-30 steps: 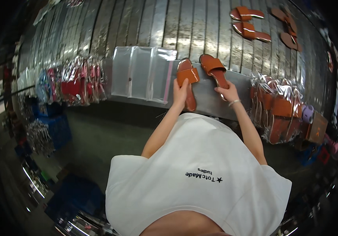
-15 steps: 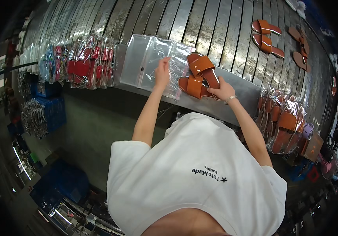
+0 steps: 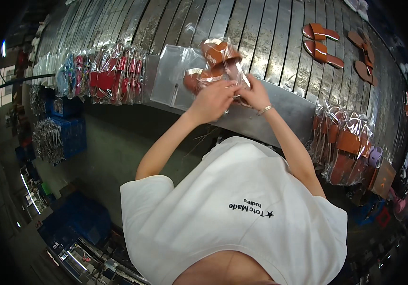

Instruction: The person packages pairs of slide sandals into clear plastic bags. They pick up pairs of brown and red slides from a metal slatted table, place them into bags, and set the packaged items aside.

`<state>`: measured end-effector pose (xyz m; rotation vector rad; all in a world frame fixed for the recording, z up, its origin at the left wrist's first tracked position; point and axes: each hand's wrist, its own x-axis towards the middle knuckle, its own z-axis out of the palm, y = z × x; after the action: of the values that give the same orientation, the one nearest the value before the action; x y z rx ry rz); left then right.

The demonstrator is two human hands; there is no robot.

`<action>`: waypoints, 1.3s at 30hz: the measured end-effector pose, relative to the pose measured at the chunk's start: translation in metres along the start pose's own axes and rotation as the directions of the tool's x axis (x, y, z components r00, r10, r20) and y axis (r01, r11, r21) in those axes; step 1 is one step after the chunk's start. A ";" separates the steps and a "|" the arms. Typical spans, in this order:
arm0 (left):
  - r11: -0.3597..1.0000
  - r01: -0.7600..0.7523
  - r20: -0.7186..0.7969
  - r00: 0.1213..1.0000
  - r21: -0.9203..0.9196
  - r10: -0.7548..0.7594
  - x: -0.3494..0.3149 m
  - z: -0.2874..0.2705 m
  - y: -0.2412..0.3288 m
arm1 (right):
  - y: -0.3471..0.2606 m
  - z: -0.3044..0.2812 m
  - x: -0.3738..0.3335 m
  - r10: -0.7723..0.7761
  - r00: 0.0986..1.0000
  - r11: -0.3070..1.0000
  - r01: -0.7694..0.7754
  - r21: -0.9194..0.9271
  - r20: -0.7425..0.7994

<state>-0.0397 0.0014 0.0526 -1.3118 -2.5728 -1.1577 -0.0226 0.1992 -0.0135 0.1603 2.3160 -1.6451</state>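
A pair of brown sandals (image 3: 220,52) lies inside a clear plastic bag (image 3: 236,71), at the near edge of the slatted conveyor. My left hand (image 3: 212,100) is closed at the near end of this bag, its fingertips partly hidden by blur. Close beside it, my right hand (image 3: 255,95) pinches the same end of the bag at the heels of the sandals. Under and left of the bagged pair, flat clear bags (image 3: 166,78) rest on a metal ledge (image 3: 284,102).
Red bagged sandals (image 3: 113,78) stand packed at the left, and brown bagged sandals (image 3: 346,142) at the right. Two loose brown pairs, one with wide straps (image 3: 321,46) and one with knotted straps (image 3: 366,57), lie on the slatted conveyor (image 3: 270,38). Blue crates (image 3: 73,135) sit lower left.
The sandals went from my right hand into the clear bag, and moved left and away from me. My left hand came right and nearer to close on the bag beside my right hand.
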 end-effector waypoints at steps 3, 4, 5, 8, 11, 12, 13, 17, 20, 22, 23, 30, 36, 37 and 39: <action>0.995 -0.027 -0.151 0.988 0.093 0.041 0.025 -0.003 0.024 | -0.029 -0.035 -0.009 0.055 0.989 0.998 -0.058 -0.019 -0.136; 0.978 0.053 -0.320 0.947 0.203 0.015 0.039 -0.008 0.037 | -0.030 -0.045 -0.017 0.001 0.973 0.996 0.019 0.086 -0.231; 0.979 0.202 -0.413 0.893 0.018 -0.177 0.046 0.001 0.039 | -0.057 -0.049 -0.030 -0.181 0.909 0.902 0.305 0.305 -0.375; 0.577 0.344 -0.271 0.632 -0.741 -0.726 0.066 0.029 0.036 | -0.068 -0.080 -0.042 -0.076 0.926 0.911 0.215 0.352 -0.370; 0.758 0.580 0.117 0.810 -0.298 -0.575 0.084 0.040 0.080 | -0.075 -0.094 -0.040 0.095 0.919 0.783 0.169 0.599 -0.383; 0.863 0.494 0.261 0.851 -0.106 -0.456 0.084 0.043 0.086 | -0.074 -0.098 -0.038 0.119 0.916 0.754 0.168 0.635 -0.384; 0.934 0.351 0.412 0.842 0.070 -0.348 0.085 0.044 0.091 | -0.078 -0.103 -0.038 0.138 0.914 0.725 0.170 0.667 -0.382; 0.392 0.596 0.374 0.775 -0.701 -0.510 0.087 0.011 0.046 | -0.068 -0.109 -0.045 -0.032 0.717 0.902 0.321 0.290 -0.696; 0.867 0.426 0.450 0.847 -0.257 -0.282 0.078 0.053 0.087 | -0.067 -0.100 -0.044 0.162 0.800 0.772 0.261 0.579 -0.577; 0.910 0.339 0.527 0.832 -0.238 -0.172 0.067 0.059 0.089 | -0.073 -0.100 -0.051 0.196 0.790 0.781 0.233 0.580 -0.581; 0.904 0.334 0.539 0.829 -0.267 -0.147 0.063 0.053 0.076 | -0.064 -0.103 -0.051 0.143 0.723 0.865 0.240 0.440 -0.676; 0.453 0.580 0.491 0.815 -0.677 -0.308 0.046 0.080 0.070 | -0.048 -0.081 -0.055 0.192 0.648 0.814 0.315 0.489 -0.737; -0.293 0.572 0.634 0.602 -0.767 -0.484 0.008 0.166 0.022 | 0.070 -0.052 -0.067 0.283 0.729 0.949 -0.120 0.291 -0.624; -0.289 0.592 0.646 0.576 -0.753 -0.501 -0.002 0.178 0.018 | 0.096 -0.051 -0.074 0.236 0.733 0.970 -0.212 0.115 -0.638; -0.277 0.624 0.654 0.522 -0.731 -0.547 -0.016 0.188 0.016 | 0.110 -0.051 -0.081 0.079 0.778 0.982 -0.169 -0.087 -0.623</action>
<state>0.0362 0.1149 -0.0790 0.5994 -2.1660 -3.4380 0.0735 0.2911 -0.0731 0.9357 2.7907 -1.5075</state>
